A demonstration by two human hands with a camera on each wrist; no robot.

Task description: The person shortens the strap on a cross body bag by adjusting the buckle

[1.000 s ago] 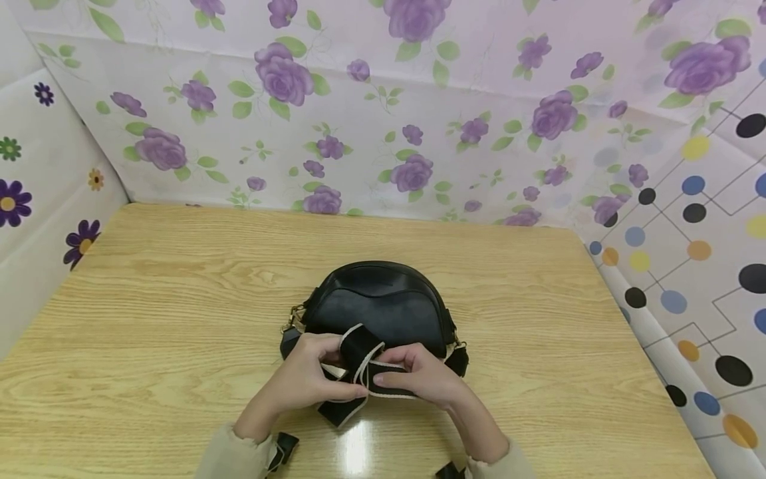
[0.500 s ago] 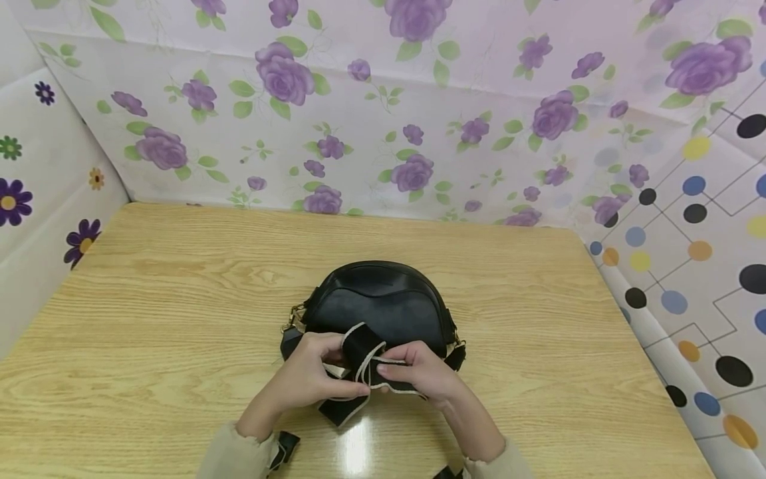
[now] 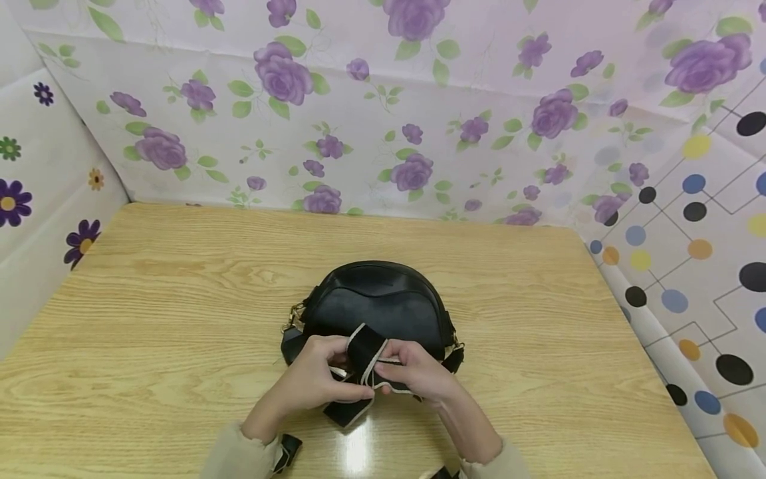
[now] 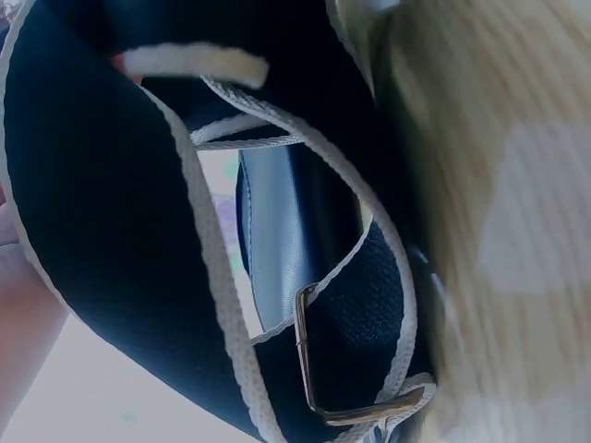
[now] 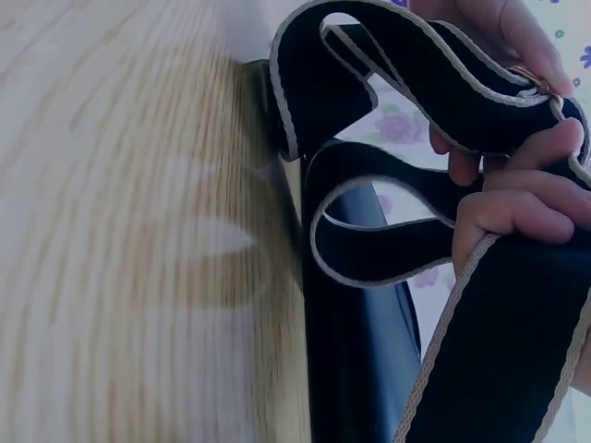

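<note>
A black half-moon handbag (image 3: 371,303) lies on the wooden table. In front of it, both hands hold its black webbing strap (image 3: 364,346), which has cream edging and is looped and folded. My left hand (image 3: 314,379) pinches the folded strap between thumb and fingers. Close beside it, my right hand (image 3: 415,369) grips another stretch; in the right wrist view its fingers (image 5: 522,208) curl over the webbing. A metal slider buckle (image 4: 309,360) shows on the strap in the left wrist view. Part of the strap is hidden behind the hands.
Metal clasps (image 3: 293,319) join the strap to the bag's sides. The wooden table (image 3: 179,299) extends around it. A purple-flowered cloth (image 3: 413,100) hangs behind, and a dotted cloth (image 3: 673,303) lines the right side. Small black pieces (image 3: 289,452) show by the sleeves.
My right hand has shifted slightly left, closer to the left hand, and its stretch of strap has bunched. The left hand has moved slightly right; the bag stays in place.
</note>
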